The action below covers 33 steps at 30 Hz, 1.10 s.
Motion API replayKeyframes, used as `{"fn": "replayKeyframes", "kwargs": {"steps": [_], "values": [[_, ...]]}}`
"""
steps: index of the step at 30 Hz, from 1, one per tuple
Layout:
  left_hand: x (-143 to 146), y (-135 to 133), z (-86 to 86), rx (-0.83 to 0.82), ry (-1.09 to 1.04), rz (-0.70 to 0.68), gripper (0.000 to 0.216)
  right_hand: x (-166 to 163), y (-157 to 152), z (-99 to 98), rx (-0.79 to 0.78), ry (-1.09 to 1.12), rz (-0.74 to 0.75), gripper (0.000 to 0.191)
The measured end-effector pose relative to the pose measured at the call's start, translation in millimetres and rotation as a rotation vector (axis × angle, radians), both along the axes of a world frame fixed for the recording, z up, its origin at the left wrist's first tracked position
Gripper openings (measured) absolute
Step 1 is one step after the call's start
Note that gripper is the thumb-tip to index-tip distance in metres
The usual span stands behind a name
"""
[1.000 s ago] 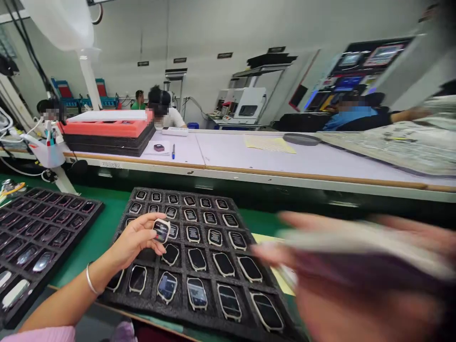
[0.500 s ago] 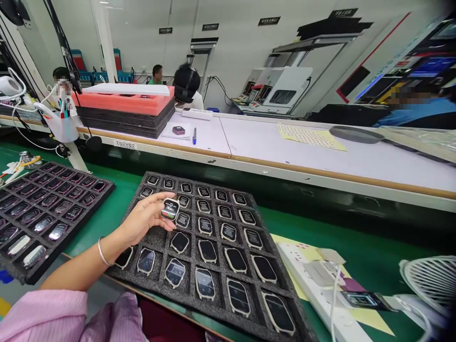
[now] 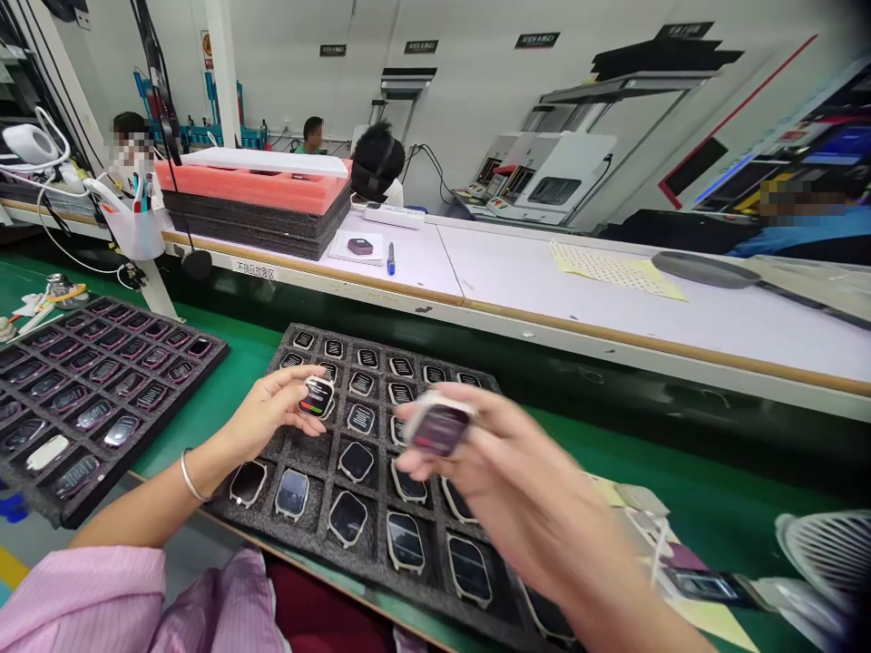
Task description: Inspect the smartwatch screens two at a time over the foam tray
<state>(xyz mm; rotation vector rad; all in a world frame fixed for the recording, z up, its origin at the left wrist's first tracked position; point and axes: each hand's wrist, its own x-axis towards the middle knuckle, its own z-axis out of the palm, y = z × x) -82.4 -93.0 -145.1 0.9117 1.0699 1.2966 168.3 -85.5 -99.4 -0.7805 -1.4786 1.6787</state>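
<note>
My left hand (image 3: 272,408) is closed on a smartwatch body (image 3: 317,397) without a strap, its lit screen turned up with a red and green strip. My right hand (image 3: 490,444), smeared by motion, grips a second watch body (image 3: 440,428) by its edges, its screen dark and blurred. Both hands are above a black foam tray (image 3: 309,526), where similar pale-framed watches sit in separate square pockets. Some of those screens show lines of text, while the nearer ones are dark. My right hand and forearm hide part of the tray's right side.
Another foam tray (image 3: 112,453) with purple-framed watches lies at the left. A shelf (image 3: 504,263) runs behind, bearing stacked foam trays (image 3: 251,218), a blue pen (image 3: 390,259) and a dotted sheet (image 3: 616,270). A white fan (image 3: 826,553) stands at the right. Several people sit beyond.
My right hand has come into view from the right, holding a watch over the tray. My left hand keeps its watch nearly in place. The view has shifted slightly.
</note>
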Motion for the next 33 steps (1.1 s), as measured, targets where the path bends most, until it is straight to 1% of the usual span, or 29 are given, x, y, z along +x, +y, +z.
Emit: {"fn": "replayKeyframes", "kwargs": {"steps": [3,4,7,9,13,15,17,19,20,22,23,25,27,28,29,31,33], "values": [[-6,-5,-2.7,0.012,0.094,0.018,0.048,-30,14,-18.4,-0.21,0.006,0.067,0.038],[-9,-7,-4.0,0.018,0.132,0.026,0.046,-38,18,-25.5,-0.251,-0.015,0.078,0.04],[-18,-12,-8.0,0.035,0.218,0.038,0.039,-56,24,-42.7,-0.292,-0.058,0.08,0.041],[-24,-16,-10.5,0.041,0.228,0.016,0.04,-60,24,-48.1,-0.334,-0.033,0.092,0.039],[-39,-24,-19.4,0.024,0.22,-0.093,0.057,-60,20,-50.8,-0.468,0.04,0.132,0.038],[-48,-27,-27.0,0.003,0.244,-0.145,0.065,-60,19,-53.1,-0.493,0.049,0.156,0.045],[-57,-28,-34.6,-0.01,0.3,-0.183,0.068,-61,19,-57.8,-0.457,0.029,0.196,0.057],[-65,-28,-39.8,0.015,0.43,-0.2,0.067,-63,19,-64.3,-0.375,-0.015,0.24,0.066],[-69,-27,-41.2,0.046,0.535,-0.199,0.065,-64,20,-67.7,-0.323,-0.047,0.261,0.066],[-75,-27,-41.7,0.13,0.785,-0.19,0.061,-67,22,-73.5,-0.173,-0.146,0.283,0.057],[-77,-28,-41.5,0.168,0.902,-0.195,0.059,-68,22,-75.5,-0.049,-0.223,0.276,0.052],[-80,-28,-41.8,0.224,1.058,-0.233,0.056,-72,24,-77.9,0.288,-0.438,0.211,0.045],[-81,-27,-44.3,0.252,1.132,-0.288,0.055,-78,24,-79.4,0.613,-0.674,0.118,0.042],[-82,-27,-46.4,0.257,1.159,-0.313,0.054,-81,23,-80.3,0.722,-0.778,0.086,0.042],[-82,-26,-48.8,0.26,1.186,-0.331,0.054,-84,23,-81.4,0.786,-0.863,0.072,0.041],[-82,-26,-52.5,0.261,1.252,-0.325,0.055,-87,21,-82.7,0.836,-0.979,0.076,0.045],[-82,-27,-52.1,0.272,1.34,-0.237,0.06,-84,21,-79.9,0.867,-1.036,0.078,0.052]]}}
